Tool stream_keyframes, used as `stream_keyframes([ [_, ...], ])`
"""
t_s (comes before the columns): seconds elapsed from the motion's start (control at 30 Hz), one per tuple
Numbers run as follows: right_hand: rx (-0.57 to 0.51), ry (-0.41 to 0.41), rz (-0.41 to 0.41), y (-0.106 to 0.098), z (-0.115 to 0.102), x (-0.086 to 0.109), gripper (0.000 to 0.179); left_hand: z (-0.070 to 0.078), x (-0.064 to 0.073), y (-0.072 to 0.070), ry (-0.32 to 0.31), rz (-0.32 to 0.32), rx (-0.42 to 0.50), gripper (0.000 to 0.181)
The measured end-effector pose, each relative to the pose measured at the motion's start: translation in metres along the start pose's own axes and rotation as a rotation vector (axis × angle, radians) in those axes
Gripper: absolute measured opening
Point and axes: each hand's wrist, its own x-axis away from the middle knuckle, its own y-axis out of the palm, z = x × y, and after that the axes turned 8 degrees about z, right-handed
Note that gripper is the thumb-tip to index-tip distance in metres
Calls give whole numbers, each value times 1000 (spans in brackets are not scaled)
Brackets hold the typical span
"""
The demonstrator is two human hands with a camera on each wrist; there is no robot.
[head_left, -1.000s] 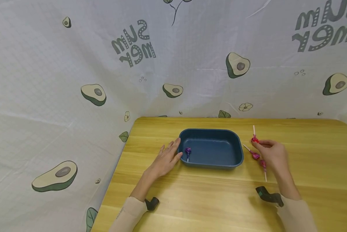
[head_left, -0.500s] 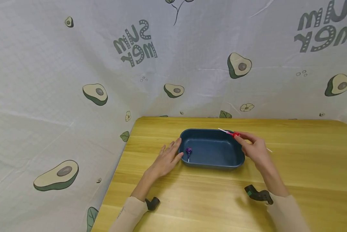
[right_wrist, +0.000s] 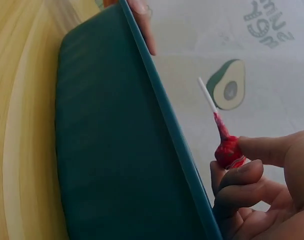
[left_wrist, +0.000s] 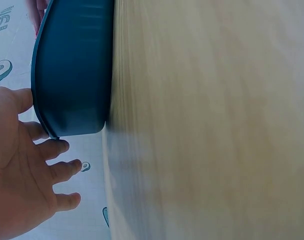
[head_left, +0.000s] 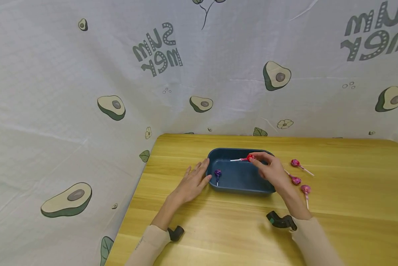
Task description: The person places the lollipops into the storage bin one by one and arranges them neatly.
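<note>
A red-wrapped lollipop (right_wrist: 228,151) is pinched by its candy end between the thumb and fingers of my right hand (head_left: 271,170), above the right part of a dark blue tray (head_left: 242,190). Its white stick points left in the head view. My left hand (head_left: 191,183) rests with fairly straight fingers against the tray's left end; the left wrist view shows the thumb (left_wrist: 23,100) and fingertips at the rim. Inside the tray, near its left end, lies a purple lollipop (head_left: 218,173).
To the right of the tray, three pinkish lollipops lie on the wooden table (head_left: 219,229): one farther back (head_left: 295,163), one beside my right wrist (head_left: 296,180) and one nearer (head_left: 306,189). Behind the table hangs a white avocado-print cloth (head_left: 232,74).
My right hand has carried the red lollipop leftward from the table to over the tray, its stick turning from pointing away to pointing left. The left hand has kept its place.
</note>
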Motion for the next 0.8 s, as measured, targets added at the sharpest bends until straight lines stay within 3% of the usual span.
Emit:
stream_keyframes([
  [0.27, 74, 0, -88, 25, -5, -10, 40, 0, -1, 1, -8, 3, 1, 67],
  [0.47, 112, -11, -100, 35, -5, -16, 31, 0, -1, 3, -7, 0, 2, 68],
  [0.8, 290, 3, -175, 51, -8, -20, 23, 1, -1, 2, -13, -1, -6, 67],
])
